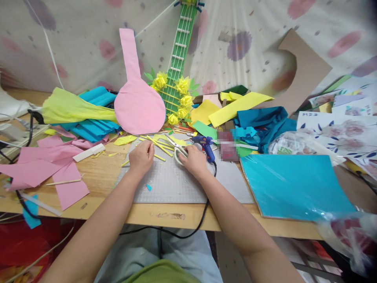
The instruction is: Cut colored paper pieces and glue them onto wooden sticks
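Observation:
Over the left part of a grey cutting mat (171,188), my left hand (141,158) is closed; whatever its curled fingers hold is hidden. Several thin yellow sticks (159,148) lie just beyond and beside it. My right hand (193,159) grips the pale handles of a pair of scissors (177,147), whose blades point away and to the left. Right behind that hand rests a blue glue gun (207,148) with a black cord. A small blue scrap (149,188) lies on the mat between my forearms.
Behind stand a pink lute-shaped cutout (140,106) and a green stringed-instrument model (176,70) with yellow paper flowers. Pink paper (41,161) and yellow-green crepe paper (76,108) lie left. A turquoise sheet pack (294,184) lies right. The cord (203,220) hangs over the table edge.

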Action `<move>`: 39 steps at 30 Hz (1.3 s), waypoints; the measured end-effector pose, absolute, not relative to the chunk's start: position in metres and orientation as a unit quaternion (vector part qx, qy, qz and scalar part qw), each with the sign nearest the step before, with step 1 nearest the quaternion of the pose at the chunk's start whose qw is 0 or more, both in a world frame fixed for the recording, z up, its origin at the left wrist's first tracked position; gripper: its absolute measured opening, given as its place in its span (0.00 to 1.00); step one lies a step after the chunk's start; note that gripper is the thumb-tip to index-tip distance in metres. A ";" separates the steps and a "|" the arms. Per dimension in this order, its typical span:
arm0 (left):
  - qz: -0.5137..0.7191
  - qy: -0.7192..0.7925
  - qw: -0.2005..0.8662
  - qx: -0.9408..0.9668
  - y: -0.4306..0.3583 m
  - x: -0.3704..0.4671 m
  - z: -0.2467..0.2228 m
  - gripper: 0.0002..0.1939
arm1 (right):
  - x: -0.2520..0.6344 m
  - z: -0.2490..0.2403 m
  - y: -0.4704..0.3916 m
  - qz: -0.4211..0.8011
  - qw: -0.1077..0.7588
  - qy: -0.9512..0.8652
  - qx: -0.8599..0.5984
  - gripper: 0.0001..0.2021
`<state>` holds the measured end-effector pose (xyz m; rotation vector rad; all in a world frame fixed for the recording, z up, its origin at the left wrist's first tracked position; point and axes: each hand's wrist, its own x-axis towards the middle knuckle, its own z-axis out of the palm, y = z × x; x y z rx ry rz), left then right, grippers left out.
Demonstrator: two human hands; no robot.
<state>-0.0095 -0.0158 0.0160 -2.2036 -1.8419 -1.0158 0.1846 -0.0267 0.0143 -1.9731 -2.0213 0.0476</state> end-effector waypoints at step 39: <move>0.036 -0.350 0.022 -0.936 0.034 -0.008 0.053 0.06 | 0.185 0.017 -0.029 -0.006 0.094 -0.711 -0.697 0.16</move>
